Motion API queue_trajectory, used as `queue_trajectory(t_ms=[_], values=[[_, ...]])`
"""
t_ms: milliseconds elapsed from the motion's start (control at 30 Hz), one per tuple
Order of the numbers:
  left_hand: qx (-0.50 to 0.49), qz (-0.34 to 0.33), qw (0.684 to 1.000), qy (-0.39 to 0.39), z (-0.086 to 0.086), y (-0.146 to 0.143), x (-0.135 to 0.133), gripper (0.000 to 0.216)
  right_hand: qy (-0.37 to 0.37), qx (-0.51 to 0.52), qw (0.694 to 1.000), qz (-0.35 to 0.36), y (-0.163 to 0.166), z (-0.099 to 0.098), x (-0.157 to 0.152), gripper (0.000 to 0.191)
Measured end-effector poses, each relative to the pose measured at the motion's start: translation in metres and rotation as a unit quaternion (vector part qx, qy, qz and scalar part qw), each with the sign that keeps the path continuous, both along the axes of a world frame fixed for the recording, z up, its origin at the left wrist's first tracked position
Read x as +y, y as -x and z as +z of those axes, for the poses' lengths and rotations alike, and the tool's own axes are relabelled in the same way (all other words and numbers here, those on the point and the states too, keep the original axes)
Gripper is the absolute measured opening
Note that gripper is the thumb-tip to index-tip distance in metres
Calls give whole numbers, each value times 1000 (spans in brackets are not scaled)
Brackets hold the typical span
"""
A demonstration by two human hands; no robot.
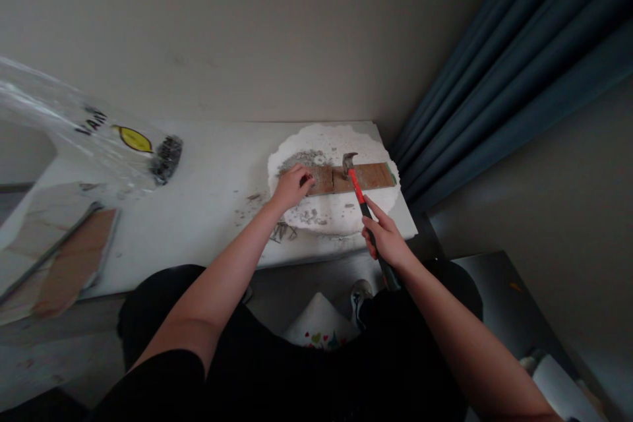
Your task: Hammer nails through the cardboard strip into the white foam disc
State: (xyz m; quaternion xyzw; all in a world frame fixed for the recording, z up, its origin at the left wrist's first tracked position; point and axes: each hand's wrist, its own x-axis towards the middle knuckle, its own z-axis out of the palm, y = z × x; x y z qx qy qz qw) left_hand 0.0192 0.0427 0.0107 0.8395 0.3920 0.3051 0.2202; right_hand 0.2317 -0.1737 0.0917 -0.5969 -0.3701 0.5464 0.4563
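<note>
Two hands at work over a wooden plank (353,178) lying flat on a round white pad (341,214) at the far right of a white table (198,211). Left hand (293,186) pressed down on the plank's nine o'clock end, fingers curled together near something small at the tips; too small to tell whether a nail is pinched there. Right hand (386,237) wrapped tight around the black grip of a red-handled hammer (360,196), index finger laid along the shaft, metal head resting on or just above the plank's middle, toward twelve o'clock from the fist.

Grey rubble and chips strewn over the pad at eleven o'clock of the plank, more crumbs at six o'clock, a few loose nails (283,232) near the table edge at seven o'clock of the pad. Judging by that debris, a fair amount of striking already done; plank whole and in place, hammer poised, so more blows seemingly left.

At nine o'clock across the table, a clear plastic bag (89,138) with dark hardware inside, and further flat boards (69,257) stacked at the near left corner. Blue curtain (494,79) at two o'clock.
</note>
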Motion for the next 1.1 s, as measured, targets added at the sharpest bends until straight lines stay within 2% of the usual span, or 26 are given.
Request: queue_trajectory(t_ms=[233,367,500,600,767,900,1100], values=[[19,7,1000,-9,3,-2,-4,14,-2,4,1000,-2,1,3,-3,83],[37,7,999,-22,3,-4,-6,12,-10,50,999,16,2,16,-11,82],[42,1,999,-22,1,-5,-7,15,-18,99,993,65,9,33,-20,77],[40,8,999,-16,0,-6,-7,15,-15,111,990,84,17,38,-24,76],[41,18,999,-12,-3,-5,-7,13,-44,102,990,86,27,31,-21,78],[34,15,999,-6,-1,-4,-9,15,-24,86,993,84,30,23,-13,78],[24,16,1000,-6,-3,-6,-9,14,-49,58,993,89,33,23,-8,75]])
